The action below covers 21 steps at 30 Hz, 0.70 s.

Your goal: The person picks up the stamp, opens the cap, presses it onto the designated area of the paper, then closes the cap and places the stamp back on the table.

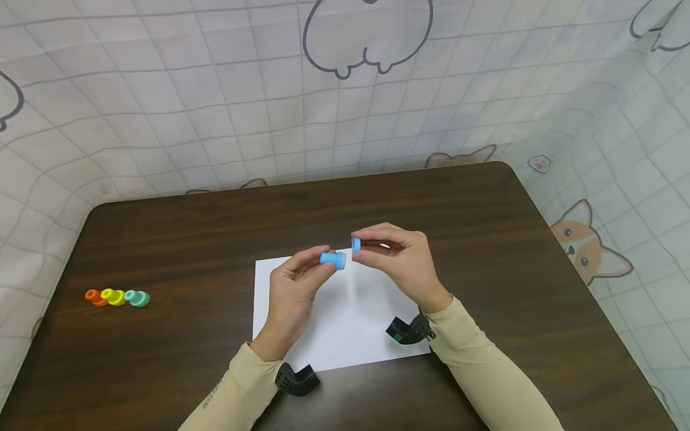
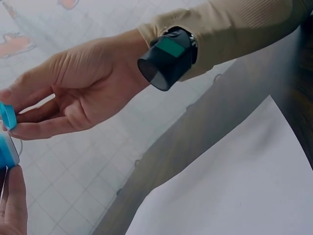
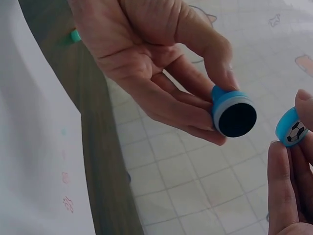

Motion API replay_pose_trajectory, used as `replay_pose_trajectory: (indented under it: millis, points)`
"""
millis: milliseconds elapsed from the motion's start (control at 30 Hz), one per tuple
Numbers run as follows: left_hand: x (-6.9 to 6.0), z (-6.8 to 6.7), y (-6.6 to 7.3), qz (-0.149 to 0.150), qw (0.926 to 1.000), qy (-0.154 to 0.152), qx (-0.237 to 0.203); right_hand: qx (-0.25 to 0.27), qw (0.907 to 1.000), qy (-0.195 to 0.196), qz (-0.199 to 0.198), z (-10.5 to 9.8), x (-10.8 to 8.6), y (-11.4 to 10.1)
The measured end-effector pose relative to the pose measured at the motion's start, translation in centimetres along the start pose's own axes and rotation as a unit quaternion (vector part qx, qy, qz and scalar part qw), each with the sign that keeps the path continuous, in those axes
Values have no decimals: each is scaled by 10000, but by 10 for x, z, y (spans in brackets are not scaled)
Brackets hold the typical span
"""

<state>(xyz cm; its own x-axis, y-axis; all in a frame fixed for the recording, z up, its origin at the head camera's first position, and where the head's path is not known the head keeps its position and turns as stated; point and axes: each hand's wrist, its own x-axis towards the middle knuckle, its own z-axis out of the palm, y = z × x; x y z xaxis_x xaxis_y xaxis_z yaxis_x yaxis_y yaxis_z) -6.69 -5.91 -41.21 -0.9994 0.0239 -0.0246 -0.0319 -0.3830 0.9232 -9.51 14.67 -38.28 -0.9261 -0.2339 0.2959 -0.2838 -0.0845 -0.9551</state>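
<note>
Between thumb and fingers, my left hand (image 1: 293,290) pinches a blue toy stamp (image 1: 330,258). Its round dark stamping face (image 3: 237,120) shows in the right wrist view, turned toward my other hand. My right hand (image 1: 401,257) pinches the stamp's small blue cap (image 1: 356,245), which bears a soccer ball picture in the right wrist view. Cap and stamp are a short gap apart, above a white sheet of paper (image 1: 345,323). Small faint prints, some reddish, mark the paper (image 3: 66,178) in the right wrist view.
Three more stamps, orange (image 1: 96,297), yellow (image 1: 113,297) and teal (image 1: 137,298), stand side by side at the left of the dark wooden table (image 1: 188,233). A white gridded cloth (image 1: 242,108) with cartoon animals hangs behind and beside the table.
</note>
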Motion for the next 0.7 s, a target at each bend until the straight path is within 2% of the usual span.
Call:
replay_pose_trajectory:
  millis: [267, 500, 700]
  points:
    - [7, 0, 4, -37, 9971, -128, 755, 74, 9996, 212, -166, -9, 4, -5]
    - [15, 2, 3, -186, 9913, -608, 1154, 195, 9990, 345, -182, -17, 4, -9]
    - [19, 4, 1, -153, 9844, -939, 1482, 306, 9984, 374, -281, -22, 5, -10]
